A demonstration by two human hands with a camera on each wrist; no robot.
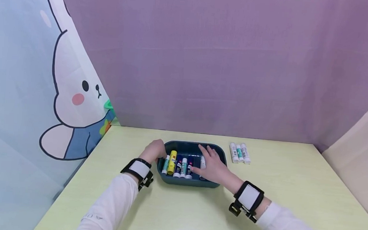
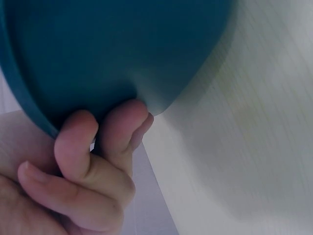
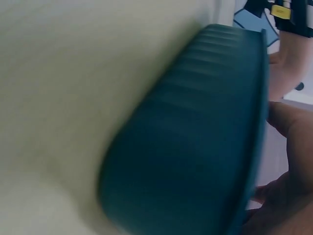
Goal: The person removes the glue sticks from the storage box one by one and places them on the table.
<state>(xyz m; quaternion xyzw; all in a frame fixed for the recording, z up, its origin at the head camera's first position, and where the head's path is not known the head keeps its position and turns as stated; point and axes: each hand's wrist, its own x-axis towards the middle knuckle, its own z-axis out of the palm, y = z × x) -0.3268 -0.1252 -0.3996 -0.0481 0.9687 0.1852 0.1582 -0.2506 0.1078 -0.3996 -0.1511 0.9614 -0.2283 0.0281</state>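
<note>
A dark teal plastic bin (image 1: 186, 182) stands on the table with several glue sticks lying side by side in it. Among these are a yellow glue stick (image 1: 172, 162), a navy glue stick (image 1: 178, 166) and a green-and-white glue stick (image 1: 184, 167). My left hand (image 1: 154, 151) grips the bin's left end; in the left wrist view its curled fingers (image 2: 76, 137) press against the outer wall. Over the right part of the bin, my right hand (image 1: 215, 168) reaches in with fingers spread. A white glue stick (image 1: 203, 163) lies partly hidden beneath it.
To the right of the bin, three glue sticks (image 1: 239, 153) lie together on the pale yellow table (image 1: 292, 190). A purple cloth (image 1: 220, 68) hangs behind the table, and a printed rabbit curtain (image 1: 72, 95) hangs at the left.
</note>
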